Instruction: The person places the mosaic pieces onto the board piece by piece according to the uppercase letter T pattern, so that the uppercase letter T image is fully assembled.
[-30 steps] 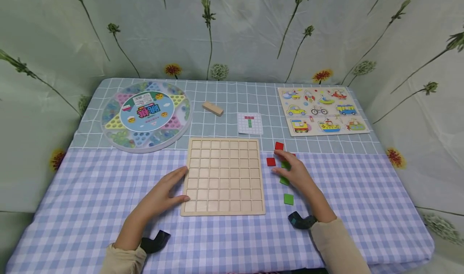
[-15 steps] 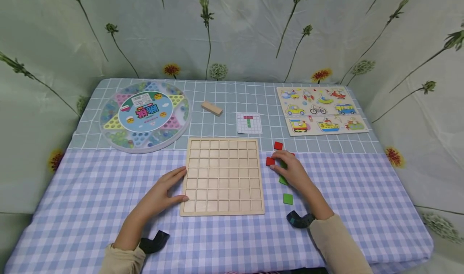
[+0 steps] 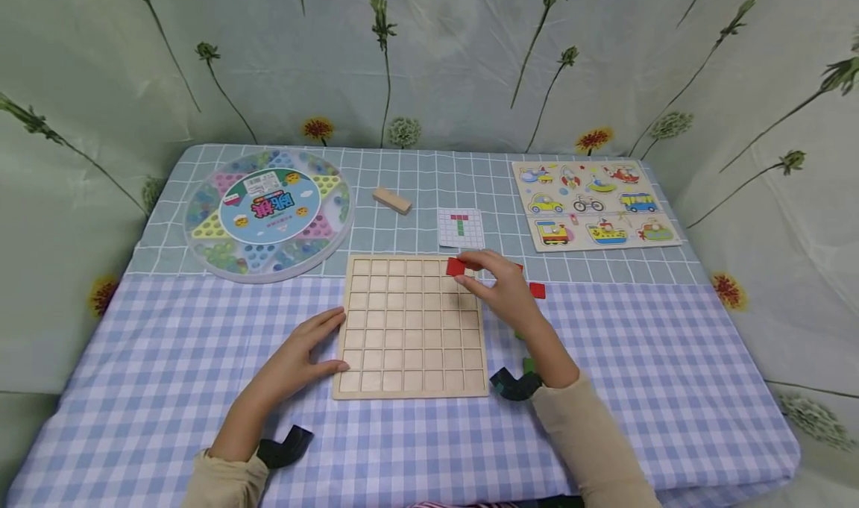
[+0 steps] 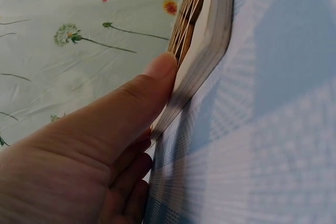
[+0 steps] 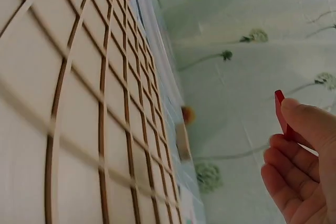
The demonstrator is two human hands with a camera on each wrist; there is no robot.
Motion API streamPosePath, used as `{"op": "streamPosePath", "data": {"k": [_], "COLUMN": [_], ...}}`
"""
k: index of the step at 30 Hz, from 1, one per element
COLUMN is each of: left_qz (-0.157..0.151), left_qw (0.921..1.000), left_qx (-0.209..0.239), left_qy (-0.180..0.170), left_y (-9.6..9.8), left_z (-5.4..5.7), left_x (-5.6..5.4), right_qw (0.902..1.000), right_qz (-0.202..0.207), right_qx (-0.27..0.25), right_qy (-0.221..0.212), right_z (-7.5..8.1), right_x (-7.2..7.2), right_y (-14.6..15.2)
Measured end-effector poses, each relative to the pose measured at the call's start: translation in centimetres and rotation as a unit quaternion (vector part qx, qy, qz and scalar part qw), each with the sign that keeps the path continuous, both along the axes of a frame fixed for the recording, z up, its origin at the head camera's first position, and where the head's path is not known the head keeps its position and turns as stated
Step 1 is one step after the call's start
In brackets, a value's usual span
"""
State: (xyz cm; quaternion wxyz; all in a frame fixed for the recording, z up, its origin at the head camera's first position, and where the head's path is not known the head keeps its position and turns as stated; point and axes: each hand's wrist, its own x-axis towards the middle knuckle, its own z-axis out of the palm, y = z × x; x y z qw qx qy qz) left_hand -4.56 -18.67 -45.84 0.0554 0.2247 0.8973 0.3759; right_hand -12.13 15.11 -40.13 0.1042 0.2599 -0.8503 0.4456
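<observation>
Head view: the right hand (image 3: 502,288) pinches a red tile (image 3: 455,267) between thumb and fingertips, the remaining fingers curled in. The tile is over the upper right portion of a wooden grid board (image 3: 403,330); the right wrist view shows it raised clear of the surface. The left hand (image 3: 295,362) has thumb and fingers spread, their tips touching the board's left edge. The board lies flat on a blue checked tablecloth (image 3: 168,389).

Right of the board, a second red tile (image 3: 537,291) lies flat near the right forearm; another red piece is mostly hidden behind the hand. A green tile (image 3: 529,366) shows partly beside the right wrist.

Beyond the board's far edge lies a card (image 3: 461,228) printed with a red bar and green stem. A wooden block (image 3: 392,201) lies farther left, between the card and a round marble game (image 3: 271,209). A vehicle puzzle (image 3: 590,187) lies at far right.
</observation>
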Motion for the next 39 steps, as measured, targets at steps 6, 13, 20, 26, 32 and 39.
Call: {"op": "streamPosePath", "data": {"k": [6, 13, 20, 26, 32, 39], "left_qz": [0.002, 0.004, 0.004, 0.003, 0.006, 0.006], "left_qw": [1.0, 1.0, 0.9998, 0.9999, 1.0, 0.9998], "left_qx": [0.002, -0.001, -0.001, 0.003, 0.002, -0.003], "left_qy": [-0.005, 0.001, -0.017, -0.01, -0.005, -0.017], "left_y": [0.1, 0.2, 0.1, 0.1, 0.2, 0.1], "left_z": [0.1, 0.1, 0.3, 0.2, 0.2, 0.2], "left_x": [0.0, 0.0, 0.0, -0.1, 0.0, 0.0], "right_qw": [0.9986, 0.9956, 0.9924, 0.9869, 0.9807, 0.9787], "right_qz": [0.038, 0.03, 0.035, 0.032, 0.036, 0.025], "right_qx": [-0.005, 0.036, 0.105, 0.15, 0.181, 0.188], "right_qy": [-0.036, -0.082, -0.055, -0.048, -0.065, -0.078], "right_z": [-1.5, -3.6, -4.5, -4.1, -3.7, -3.6], "right_x": [-1.3, -2.0, -2.6, -2.5, -2.3, -2.3], "right_y": [-4.6, -7.2, -7.7, -8.0, -8.2, -8.4]}}
